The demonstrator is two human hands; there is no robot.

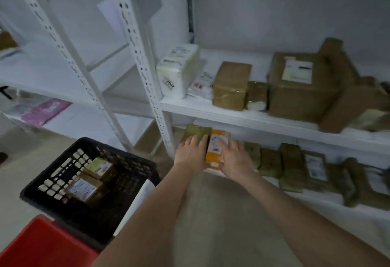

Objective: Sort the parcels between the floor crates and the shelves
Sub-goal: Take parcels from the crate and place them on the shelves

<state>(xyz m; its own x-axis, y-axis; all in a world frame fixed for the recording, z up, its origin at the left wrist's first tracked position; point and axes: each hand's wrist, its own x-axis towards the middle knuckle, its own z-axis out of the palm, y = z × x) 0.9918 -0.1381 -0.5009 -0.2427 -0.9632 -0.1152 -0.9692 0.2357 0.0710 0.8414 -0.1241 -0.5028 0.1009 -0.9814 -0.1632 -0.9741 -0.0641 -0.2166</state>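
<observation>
Head view. Both forearms reach to the left end of the lower shelf point(316, 200), just right of the perforated upright point(147, 66). The left hand point(191, 151) lies flat, fingers straight and slightly spread, on an olive-wrapped parcel point(199, 130) near the shelf's left edge. The right hand point(236, 158), motion-blurred, has its fingers extended and loosely spread against the right side of an orange parcel point(216, 147). This parcel stands between the two hands, touching the olive one. To the right, a row of brown parcels point(292, 161) fills the lower shelf up to its front edge. The upper shelf point(232, 117) overhangs the hands closely and carries a white parcel point(179, 70) and brown boxes point(299, 85). On the floor at left, a black crate point(126, 209) holds two labelled parcels point(84, 188); a red crate point(42, 245) abuts its near corner. Bare floor point(221, 214) lies open between the forearms.
</observation>
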